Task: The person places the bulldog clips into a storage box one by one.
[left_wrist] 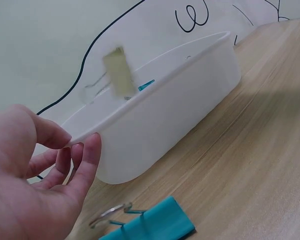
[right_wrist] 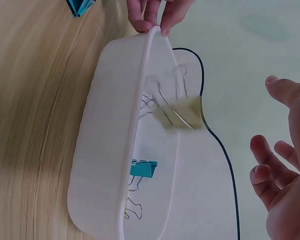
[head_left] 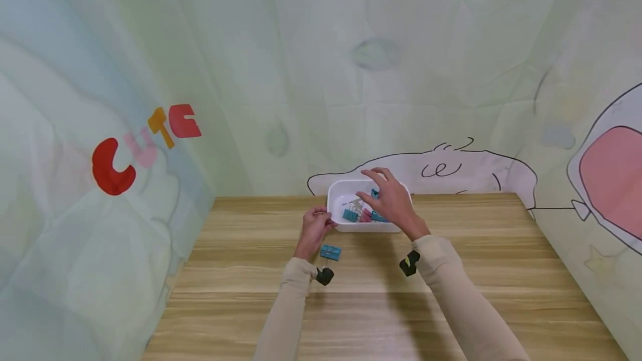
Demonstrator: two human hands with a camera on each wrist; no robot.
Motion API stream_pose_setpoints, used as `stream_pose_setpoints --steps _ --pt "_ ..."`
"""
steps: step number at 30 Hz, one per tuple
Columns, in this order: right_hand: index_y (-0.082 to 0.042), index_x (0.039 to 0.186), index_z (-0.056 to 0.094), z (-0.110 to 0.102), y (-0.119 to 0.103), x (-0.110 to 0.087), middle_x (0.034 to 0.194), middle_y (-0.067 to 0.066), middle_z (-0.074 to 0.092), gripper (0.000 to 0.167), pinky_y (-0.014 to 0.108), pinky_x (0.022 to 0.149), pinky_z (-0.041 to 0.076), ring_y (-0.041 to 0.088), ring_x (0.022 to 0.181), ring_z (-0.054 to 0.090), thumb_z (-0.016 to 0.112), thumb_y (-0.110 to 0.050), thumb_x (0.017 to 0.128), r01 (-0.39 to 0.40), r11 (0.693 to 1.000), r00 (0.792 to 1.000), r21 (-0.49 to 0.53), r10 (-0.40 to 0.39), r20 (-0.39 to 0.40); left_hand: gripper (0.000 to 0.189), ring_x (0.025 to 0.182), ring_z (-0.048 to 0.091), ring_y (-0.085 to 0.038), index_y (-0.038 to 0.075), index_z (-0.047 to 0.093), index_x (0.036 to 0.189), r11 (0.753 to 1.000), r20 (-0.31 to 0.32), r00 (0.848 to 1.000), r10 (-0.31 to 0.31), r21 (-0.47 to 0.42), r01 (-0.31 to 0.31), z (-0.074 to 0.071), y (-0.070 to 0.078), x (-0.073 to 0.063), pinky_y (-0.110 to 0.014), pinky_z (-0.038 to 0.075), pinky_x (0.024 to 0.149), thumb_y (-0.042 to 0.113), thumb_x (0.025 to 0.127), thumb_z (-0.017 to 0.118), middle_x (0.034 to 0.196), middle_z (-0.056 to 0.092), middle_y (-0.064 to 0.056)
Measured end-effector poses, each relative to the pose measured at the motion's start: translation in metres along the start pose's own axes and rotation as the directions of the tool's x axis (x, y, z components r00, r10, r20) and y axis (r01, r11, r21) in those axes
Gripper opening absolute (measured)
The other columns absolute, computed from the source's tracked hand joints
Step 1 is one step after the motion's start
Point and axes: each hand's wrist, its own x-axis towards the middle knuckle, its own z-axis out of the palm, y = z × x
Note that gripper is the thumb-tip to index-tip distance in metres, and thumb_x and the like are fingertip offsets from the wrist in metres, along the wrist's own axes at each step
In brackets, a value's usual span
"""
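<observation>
My left hand (head_left: 312, 232) pinches the left end of a white plastic box (head_left: 368, 228) between thumb and fingers at the rim. Over the box my right hand (head_left: 394, 203) is spread, thumb and fingers apart, holding nothing. A blurred yellow binder clip (right_wrist: 182, 115) is in mid-air at the box opening, apart from the right hand; the left wrist view shows the same yellow clip (left_wrist: 119, 72) above the rim. Inside lie a teal binder clip (head_left: 350, 215), a pink clip (head_left: 365, 215) and several others, partly hidden by the right hand.
Another teal binder clip (head_left: 330, 252) lies on the wooden table (head_left: 241, 272), in front of the box and beside the left wrist. Right behind the box stands a printed fabric backdrop (head_left: 281, 127). Dark wrist cameras (head_left: 410, 263) sit at both cuffs.
</observation>
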Motion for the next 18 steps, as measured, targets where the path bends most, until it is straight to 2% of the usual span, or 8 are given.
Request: stream_pose_setpoints --steps 4,11,14,18 --pt "-0.015 0.145 0.059 0.000 0.000 -0.002 0.143 0.018 0.054 0.061 0.050 0.085 0.061 0.034 0.106 0.067 0.077 -0.043 0.094 0.006 1.000 1.000 -0.005 -0.006 0.014 0.030 0.088 0.063 -0.026 -0.016 0.049 0.129 1.000 0.001 1.000 -0.003 0.004 0.003 0.000 0.000 0.000 -0.025 0.061 0.072 -0.006 0.102 0.055 0.119 0.055 -0.033" --pt "-0.015 0.145 0.059 0.001 0.001 -0.005 0.143 0.018 0.054 0.061 0.054 0.095 0.057 0.036 0.113 0.065 0.076 -0.044 0.094 -0.011 1.000 0.999 0.022 0.010 0.048 0.031 0.090 0.064 -0.027 -0.015 0.049 0.131 1.000 0.002 1.000 -0.018 0.017 0.018 -0.001 0.000 0.000 -0.028 0.061 0.076 -0.005 0.102 0.055 0.119 0.055 -0.030" --pt "-0.015 0.145 0.060 0.002 0.001 -0.008 0.143 0.018 0.055 0.061 0.054 0.096 0.057 0.036 0.113 0.065 0.076 -0.044 0.094 -0.009 0.999 0.998 0.039 0.007 0.063 0.032 0.086 0.063 -0.023 -0.016 0.047 0.132 1.000 0.020 1.000 -0.023 0.012 0.022 -0.001 0.003 -0.002 -0.033 0.062 0.082 -0.005 0.103 0.055 0.112 0.057 -0.024" --pt "-0.016 0.144 0.060 0.006 -0.002 -0.012 0.143 0.017 0.055 0.061 0.051 0.092 0.059 0.035 0.111 0.065 0.077 -0.044 0.093 -0.003 0.998 0.996 0.066 -0.003 0.084 0.032 0.087 0.064 -0.023 -0.015 0.048 0.131 1.000 0.020 1.000 -0.022 0.006 0.022 -0.001 0.003 -0.002 -0.035 0.062 0.085 -0.005 0.102 0.055 0.114 0.057 -0.025"
